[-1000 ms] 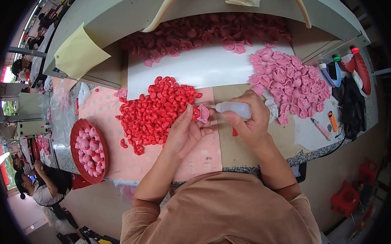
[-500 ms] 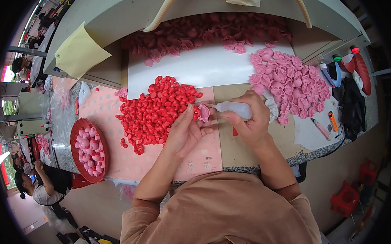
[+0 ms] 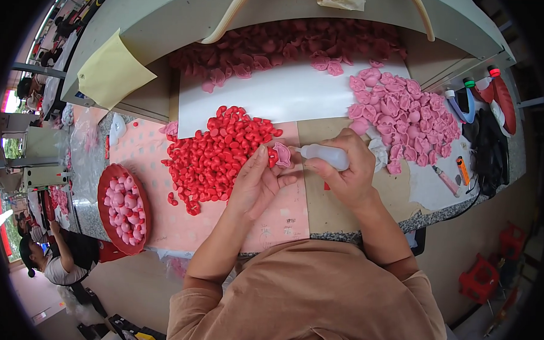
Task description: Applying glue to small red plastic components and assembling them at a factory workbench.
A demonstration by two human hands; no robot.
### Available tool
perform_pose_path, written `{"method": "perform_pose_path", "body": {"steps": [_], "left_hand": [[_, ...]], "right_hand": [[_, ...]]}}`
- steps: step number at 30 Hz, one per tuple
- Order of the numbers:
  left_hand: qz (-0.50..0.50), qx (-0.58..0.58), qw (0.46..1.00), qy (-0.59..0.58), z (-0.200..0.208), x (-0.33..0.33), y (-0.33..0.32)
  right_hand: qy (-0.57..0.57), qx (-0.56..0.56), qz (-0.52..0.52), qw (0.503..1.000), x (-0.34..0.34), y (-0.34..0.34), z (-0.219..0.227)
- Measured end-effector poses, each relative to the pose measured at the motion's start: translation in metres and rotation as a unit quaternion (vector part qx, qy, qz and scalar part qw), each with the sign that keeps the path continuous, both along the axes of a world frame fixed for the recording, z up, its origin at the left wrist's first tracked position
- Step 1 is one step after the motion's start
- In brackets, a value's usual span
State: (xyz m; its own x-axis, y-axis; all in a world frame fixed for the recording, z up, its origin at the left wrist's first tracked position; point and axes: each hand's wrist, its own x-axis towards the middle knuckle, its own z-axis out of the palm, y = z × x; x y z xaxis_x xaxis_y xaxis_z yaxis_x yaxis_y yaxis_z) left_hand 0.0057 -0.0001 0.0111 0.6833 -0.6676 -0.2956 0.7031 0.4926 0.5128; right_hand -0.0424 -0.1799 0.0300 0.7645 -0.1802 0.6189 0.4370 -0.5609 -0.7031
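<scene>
Small pink ruffle-edged cup [image 3: 283,155], glossy red piece [image 3: 272,157] at its left, sits at frame centre, fingers of left hand [image 3: 253,184] clamped on the pair. Right hand [image 3: 353,170] fingers wrap translucent white squeeze bottle [image 3: 326,156], nozzle near cup; contact cannot be told. Glossy red pile [image 3: 206,159] lies left of centre.

Factory workshop, speckled workbench [image 3: 90,214], heaped red parts [image 3: 212,159], piled pink pieces [image 3: 413,116], co-worker [image 3: 63,272] nearby

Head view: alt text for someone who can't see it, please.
A person's right grip points a whitish bottle at a pink cupped piece in the left grip; red pieces lie heaped to the left, pink pieces to the right.
</scene>
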Motion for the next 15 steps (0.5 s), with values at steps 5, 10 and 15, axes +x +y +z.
{"method": "perform_pose_path", "body": {"steps": [5,10,15], "left_hand": [[0.003,0.005,1.0,-0.021,0.0004,0.0026,0.0009],[0.002,-0.003,0.999,-0.038,0.0025,0.003,0.0018],[0.013,-0.002,0.999,-0.036,0.0016,0.0012,0.0024]], "right_hand": [[-0.007,0.004,0.0,1.0,0.0008,0.0003,-0.0007],[-0.02,-0.001,0.0,1.0,0.0,0.0004,0.0017],[-0.035,-0.009,0.0,0.999,0.0011,-0.0004,0.0004]]}}
